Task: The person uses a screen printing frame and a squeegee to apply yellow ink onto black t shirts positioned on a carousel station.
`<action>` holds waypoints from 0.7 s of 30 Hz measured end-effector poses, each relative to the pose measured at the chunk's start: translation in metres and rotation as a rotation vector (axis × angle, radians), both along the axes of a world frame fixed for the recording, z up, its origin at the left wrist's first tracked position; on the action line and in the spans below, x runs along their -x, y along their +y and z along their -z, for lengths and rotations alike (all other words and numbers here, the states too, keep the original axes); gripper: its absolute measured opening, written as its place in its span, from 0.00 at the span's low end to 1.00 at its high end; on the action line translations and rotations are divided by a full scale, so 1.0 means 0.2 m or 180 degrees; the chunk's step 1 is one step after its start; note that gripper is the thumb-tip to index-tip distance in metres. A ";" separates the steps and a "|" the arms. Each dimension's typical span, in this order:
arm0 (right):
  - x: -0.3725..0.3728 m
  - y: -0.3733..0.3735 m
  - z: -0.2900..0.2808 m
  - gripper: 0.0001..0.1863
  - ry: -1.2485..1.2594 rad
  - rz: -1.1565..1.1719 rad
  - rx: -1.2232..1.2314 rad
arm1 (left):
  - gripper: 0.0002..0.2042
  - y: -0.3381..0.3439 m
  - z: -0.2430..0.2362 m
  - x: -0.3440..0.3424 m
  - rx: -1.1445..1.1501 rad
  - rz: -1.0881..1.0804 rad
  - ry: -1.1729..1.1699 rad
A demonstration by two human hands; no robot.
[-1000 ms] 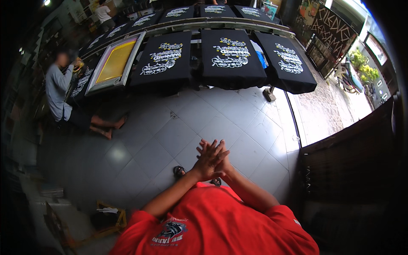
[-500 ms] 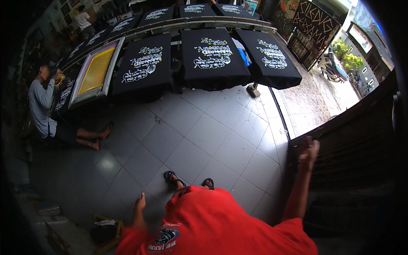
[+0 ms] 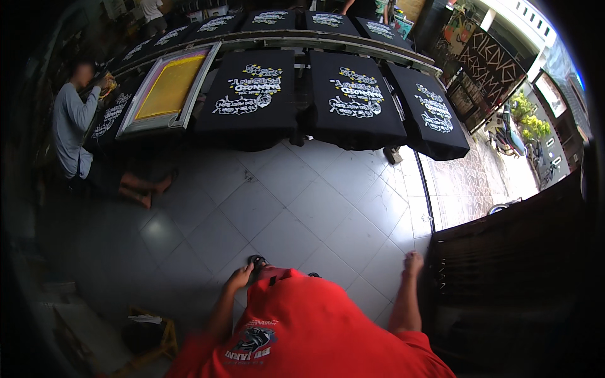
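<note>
- The left hand [image 3: 241,276] hangs low beside the hem of the red T-shirt [image 3: 309,321], just above a dark sandal [image 3: 257,259] in this view; its fingers are loosely bent, and I cannot tell how far open they are or whether they have hold of anything.
- The right hand [image 3: 413,263] is out over the tiled floor [image 3: 309,208], near the dark panel [image 3: 504,283] on that side; it is smeared by motion, so its grip cannot be told either.
- Both hands are well apart from the bench [image 3: 328,43].
- Along the bench's near edge lie black cloths [image 3: 252,129] with white and yellow prints, their lower ends hanging over that edge; one reaches the near right corner.
- A screen frame [image 3: 170,85] with a yellow middle lies near the left end of the same edge, beside those cloths.
- More printed cloths [image 3: 268,20] line the bench's far edge.
- At the bench's left end a co-worker [image 3: 75,116] in a grey long-sleeved top raises something yellowish, perhaps round; it is too dim to name.
- Another person [image 3: 153,11] in a pale top stands beyond the far left corner.
</note>
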State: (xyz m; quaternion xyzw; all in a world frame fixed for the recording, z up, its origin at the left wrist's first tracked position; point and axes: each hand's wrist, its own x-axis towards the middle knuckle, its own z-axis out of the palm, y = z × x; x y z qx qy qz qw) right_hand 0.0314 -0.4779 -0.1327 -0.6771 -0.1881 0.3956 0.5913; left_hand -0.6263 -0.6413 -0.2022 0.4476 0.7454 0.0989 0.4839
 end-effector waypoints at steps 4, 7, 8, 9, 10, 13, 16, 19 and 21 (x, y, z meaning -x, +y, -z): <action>0.83 -0.11 0.33 0.11 -0.0990 -0.1709 0.1094 | 0.32 0.52 -0.32 0.16 -0.0933 -0.0111 -0.0258; 1.20 0.02 0.13 0.09 -0.2665 -0.3401 0.0503 | 0.33 0.58 -0.41 0.41 -0.1128 -0.0564 -0.0453; 1.25 0.05 0.11 0.09 -0.2475 -0.3404 0.0566 | 0.34 0.56 -0.40 0.50 -0.1019 -0.0706 -0.0434; 1.28 0.10 0.09 0.09 -0.2151 -0.3176 0.0583 | 0.34 0.53 -0.38 0.60 -0.0912 -0.0849 -0.0412; 1.30 0.15 0.09 0.10 -0.1807 -0.2944 0.0591 | 0.35 0.46 -0.34 0.71 -0.0677 -0.0939 -0.0316; 1.35 0.19 0.18 0.10 -0.1701 -0.2761 0.0938 | 0.37 0.11 -0.13 1.00 0.0156 -0.1108 0.0146; 1.34 0.10 0.38 0.11 -0.2574 -0.3433 0.1150 | 0.39 -0.25 -0.07 1.14 0.1128 -0.1109 0.0615; 1.37 0.01 0.54 0.11 -0.3629 -0.4682 0.0846 | 0.39 -0.59 -0.09 1.12 0.1360 -0.1943 0.0044; 1.44 0.04 0.62 0.11 -0.4264 -0.5549 0.0392 | 0.38 -0.74 -0.13 1.06 0.1336 -0.2512 -0.0224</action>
